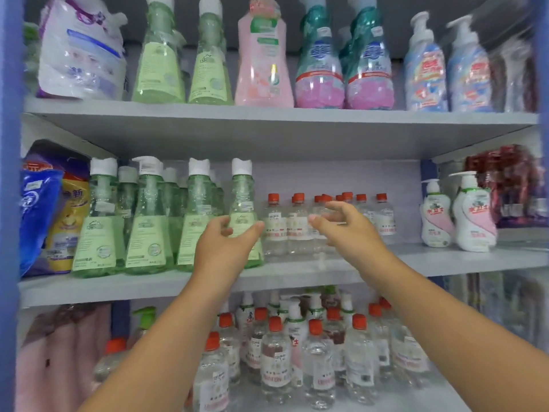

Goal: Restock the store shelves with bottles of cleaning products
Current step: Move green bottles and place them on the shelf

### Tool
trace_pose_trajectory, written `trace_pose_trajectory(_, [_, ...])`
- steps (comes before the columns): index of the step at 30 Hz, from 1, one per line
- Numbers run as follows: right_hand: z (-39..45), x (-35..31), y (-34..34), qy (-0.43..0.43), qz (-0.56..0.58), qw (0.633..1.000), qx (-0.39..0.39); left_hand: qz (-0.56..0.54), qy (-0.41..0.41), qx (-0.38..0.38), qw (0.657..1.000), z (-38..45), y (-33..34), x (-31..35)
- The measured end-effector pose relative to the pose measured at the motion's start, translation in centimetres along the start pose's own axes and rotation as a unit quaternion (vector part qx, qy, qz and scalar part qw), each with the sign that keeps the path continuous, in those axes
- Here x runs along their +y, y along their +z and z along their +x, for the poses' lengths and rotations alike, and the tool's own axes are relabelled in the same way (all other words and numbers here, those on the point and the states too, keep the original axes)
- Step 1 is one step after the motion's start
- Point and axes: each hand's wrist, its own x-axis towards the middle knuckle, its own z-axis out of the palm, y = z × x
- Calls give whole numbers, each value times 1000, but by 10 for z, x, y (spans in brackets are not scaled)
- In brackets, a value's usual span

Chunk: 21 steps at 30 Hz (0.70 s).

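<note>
A green cone-shaped bottle (242, 203) with a white cap stands at the right end of a row of like bottles on the middle shelf (297, 273). My left hand (225, 242) is in front of its lower half, fingers spread and loosely curved around it, holding nothing that I can make out. My right hand (344, 224) is raised in front of several small clear bottles with red caps (297, 221), fingers spread, empty.
The top shelf (267, 114) holds green, pink, teal and blue pump bottles and a white refill bag. White pump bottles (457, 212) stand at middle right, refill bags (44, 215) at middle left. The bottom shelf carries many red-capped clear bottles (297, 352). A blue upright (9, 203) borders the left.
</note>
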Motion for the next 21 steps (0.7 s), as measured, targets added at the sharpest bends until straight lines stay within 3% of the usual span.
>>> trace_pose_trajectory(12, [26,121,-256,60,-30,996,58,29,-34,-58,997,-59,252,62])
trace_pose_trajectory(21, [93,176,-325,67,-78,992,72,25,-115,-128,985,-22,385,53])
